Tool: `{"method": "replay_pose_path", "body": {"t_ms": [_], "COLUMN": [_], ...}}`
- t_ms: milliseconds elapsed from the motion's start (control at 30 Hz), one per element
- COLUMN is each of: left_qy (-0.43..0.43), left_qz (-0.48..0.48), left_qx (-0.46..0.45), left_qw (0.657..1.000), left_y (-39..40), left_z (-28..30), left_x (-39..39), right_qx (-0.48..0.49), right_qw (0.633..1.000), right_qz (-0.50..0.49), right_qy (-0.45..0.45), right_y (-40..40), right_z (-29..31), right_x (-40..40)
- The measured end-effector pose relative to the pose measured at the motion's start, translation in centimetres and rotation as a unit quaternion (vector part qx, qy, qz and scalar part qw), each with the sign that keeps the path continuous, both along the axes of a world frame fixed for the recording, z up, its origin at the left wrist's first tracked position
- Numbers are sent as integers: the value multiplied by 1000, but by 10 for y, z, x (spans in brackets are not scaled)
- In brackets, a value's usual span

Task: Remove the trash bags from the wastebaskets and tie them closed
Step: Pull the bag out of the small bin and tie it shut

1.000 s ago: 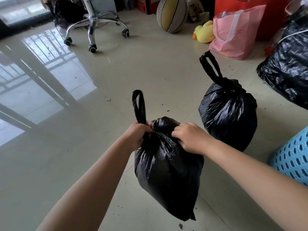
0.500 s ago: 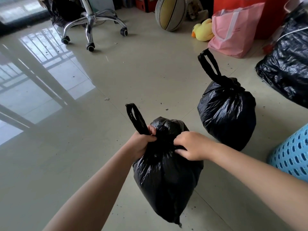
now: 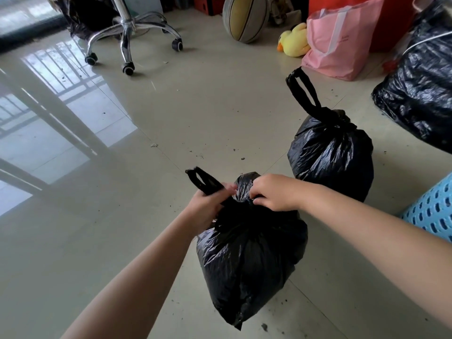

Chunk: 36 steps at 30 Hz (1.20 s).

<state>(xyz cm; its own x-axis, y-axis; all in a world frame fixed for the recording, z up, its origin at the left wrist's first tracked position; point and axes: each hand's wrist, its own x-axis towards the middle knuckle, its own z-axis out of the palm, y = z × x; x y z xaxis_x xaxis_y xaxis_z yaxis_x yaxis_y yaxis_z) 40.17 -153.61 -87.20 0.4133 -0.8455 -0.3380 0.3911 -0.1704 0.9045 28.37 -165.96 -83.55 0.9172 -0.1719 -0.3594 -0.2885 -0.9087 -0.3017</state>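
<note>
A full black trash bag hangs in front of me, its bottom corner close to the floor. My left hand grips its gathered neck, with a black handle loop sticking up past my fingers. My right hand pinches the bunched plastic at the top of the same bag. A second black trash bag stands on the floor just behind, tied shut with its handle loop upright. A blue perforated wastebasket shows at the right edge.
A large black bag lies at the far right. A pink tote bag, a yellow plush duck and a ball sit at the back. A chrome chair base on casters stands back left. Crumbs dot the glossy tile floor.
The held bag has dropped lower toward the floor. The handle loop has tipped from upright to leaning left. My right hand has shifted onto the top of the neck.
</note>
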Motion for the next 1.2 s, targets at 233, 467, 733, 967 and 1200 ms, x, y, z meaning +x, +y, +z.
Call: {"method": "replay_pose_path", "body": {"t_ms": [233,467,733,967,1200], "left_qy": [208,19,-44,-112,-274], "left_qz": [149,220,227,148,-63], "left_qx": [-60,97,170,194,282], "left_qw": [965,970,958,963,917], "left_y": [-3,20,23,24,-10], "left_z": [18,-10,-12,-3,56], "left_x": [23,30,37,35,29], "right_qx": [-113,-140,-120,-140,-45], "right_qw": [988,988,992,990,995], "right_qz": [45,60,19,4,-87], "right_qy": [-94,-30,-21,-1,-3], "right_y": [3,10,8,4,-51], "right_z": [-6,-47,-54,-51,6], "right_x": [-16,-42,-43,-39,-48]}}
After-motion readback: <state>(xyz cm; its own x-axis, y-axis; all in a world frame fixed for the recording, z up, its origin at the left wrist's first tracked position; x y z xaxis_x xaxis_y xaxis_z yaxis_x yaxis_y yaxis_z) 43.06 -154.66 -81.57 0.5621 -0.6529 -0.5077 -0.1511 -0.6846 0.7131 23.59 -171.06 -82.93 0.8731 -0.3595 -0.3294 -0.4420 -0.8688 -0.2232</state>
